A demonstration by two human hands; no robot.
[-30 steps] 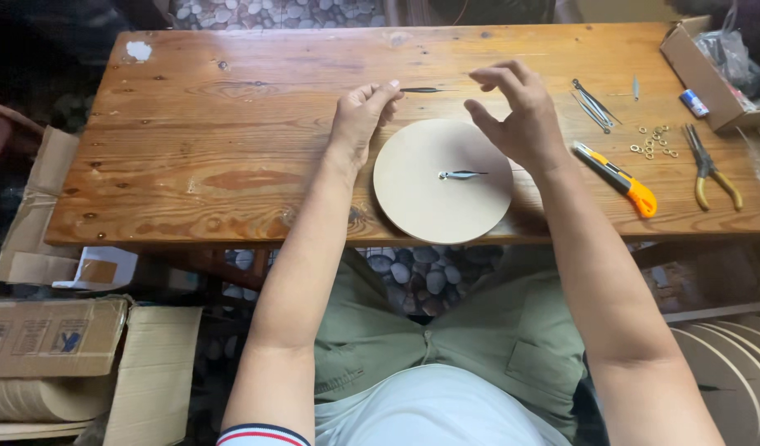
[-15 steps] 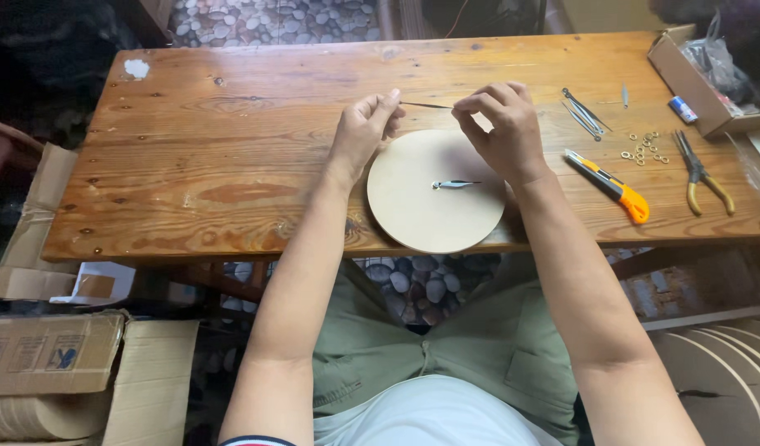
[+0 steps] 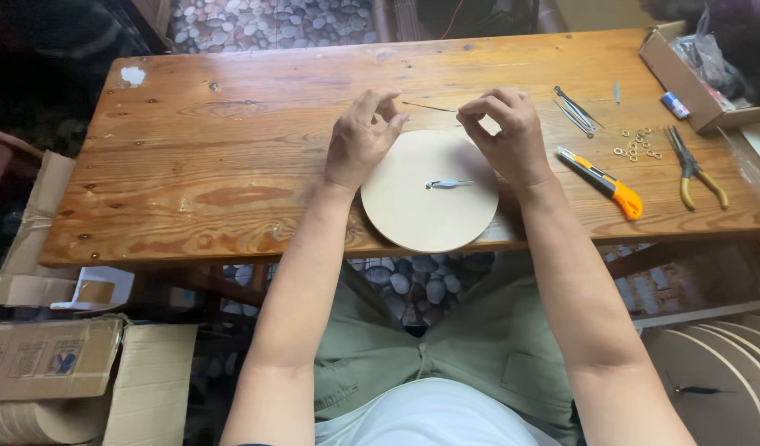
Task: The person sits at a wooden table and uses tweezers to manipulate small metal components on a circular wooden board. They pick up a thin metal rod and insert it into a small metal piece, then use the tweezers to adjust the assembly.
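Observation:
A round beige disc (image 3: pixel 429 215) lies on the wooden table (image 3: pixel 231 165) at its near edge, with a small metal piece (image 3: pixel 448 183) at its centre. Just beyond the disc is a thin dark metal rod (image 3: pixel 429 106). My right hand (image 3: pixel 512 140) pinches thumb and forefinger at the rod's right end. My left hand (image 3: pixel 362 144) hovers over the disc's upper left rim, its fingers curled close to the rod's left end. Whether the left fingers touch the rod is unclear.
To the right lie an orange utility knife (image 3: pixel 604 182), several small rings (image 3: pixel 636 144), pliers (image 3: pixel 695 165) and thin metal tools (image 3: pixel 574 109). An open cardboard box (image 3: pixel 673 70) is at the far right corner. Cardboard boxes (image 3: pixel 49 355) and stacked discs (image 3: pixel 726 372) sit on the floor.
Both hands have drawn together above the disc's far edge and closed their fingers around the ends of the thin rod. The disc has not moved.

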